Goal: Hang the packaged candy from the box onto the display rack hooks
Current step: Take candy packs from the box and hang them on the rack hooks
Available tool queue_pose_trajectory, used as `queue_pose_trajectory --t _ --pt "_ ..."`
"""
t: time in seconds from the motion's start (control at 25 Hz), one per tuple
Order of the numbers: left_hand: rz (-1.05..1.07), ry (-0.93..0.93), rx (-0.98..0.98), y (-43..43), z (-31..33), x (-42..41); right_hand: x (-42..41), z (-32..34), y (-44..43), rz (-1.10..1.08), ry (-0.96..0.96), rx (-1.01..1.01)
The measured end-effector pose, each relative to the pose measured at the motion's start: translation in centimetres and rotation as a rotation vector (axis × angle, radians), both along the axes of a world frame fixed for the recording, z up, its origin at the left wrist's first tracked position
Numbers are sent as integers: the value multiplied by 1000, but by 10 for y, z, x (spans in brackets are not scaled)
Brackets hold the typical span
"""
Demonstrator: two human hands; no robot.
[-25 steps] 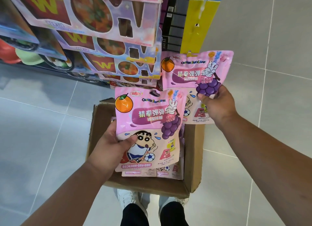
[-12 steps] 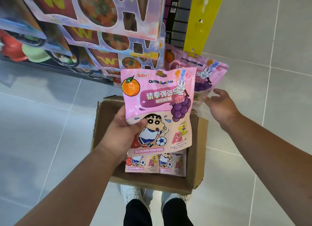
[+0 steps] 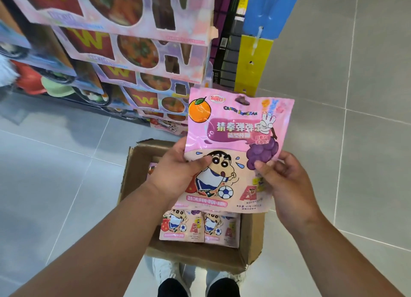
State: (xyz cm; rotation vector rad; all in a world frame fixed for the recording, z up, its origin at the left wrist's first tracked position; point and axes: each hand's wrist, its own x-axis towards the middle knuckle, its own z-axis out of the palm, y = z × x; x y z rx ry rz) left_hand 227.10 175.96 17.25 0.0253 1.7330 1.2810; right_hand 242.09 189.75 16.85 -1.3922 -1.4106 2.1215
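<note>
— What are the fingers on?
— Both sets hold one thing. The left hand (image 3: 178,174) clasps the pink glossy candy pouch (image 3: 233,139) at its 9 o'clock edge, thumb across the cartoon boy. The right hand (image 3: 289,183) pinches the 3 o'clock edge beside the printed grapes.
— Wasn't the right hand busy a second ago?
— It carried a second pouch up toward the rack, let it go, hung empty for a moment, and has now come back to this one. That other pouch is out of sight, perhaps behind the held one.
— So where does this pouch go?
— Its hanging hole sits at 12 o'clock, just below the yellow plastic hanging strip (image 3: 253,61), with a blue strip (image 3: 266,12) above that. I judge a handover or a two-handed lift onto a white clip (image 3: 255,43) comes next.
— And the supply?
— At 6 o'clock, the brown cardboard box (image 3: 138,163) on the grey tiled floor (image 3: 66,163) holds more pouches (image 3: 200,225), so the job is not finished.
</note>
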Motion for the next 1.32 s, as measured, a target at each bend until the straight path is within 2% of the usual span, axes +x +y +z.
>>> queue_pose_trajectory --t 0.2,0.44,0.72,1.04,1.32 --pt "-49 198 -11 23 -1 5 -1 10 14 -99 -9 151" --pt "-72 361 -15 42 4 5 -11 16 30 -101 -41 382" --pt "-155 425 -83 59 0 11 -6 12 39 -139 -78 427" --pt "-149 416 -183 60 -2 11 -20 13 47 -86 -5 451" --pt "-112 403 -178 62 -4 7 -25 3 51 -68 -29 484"
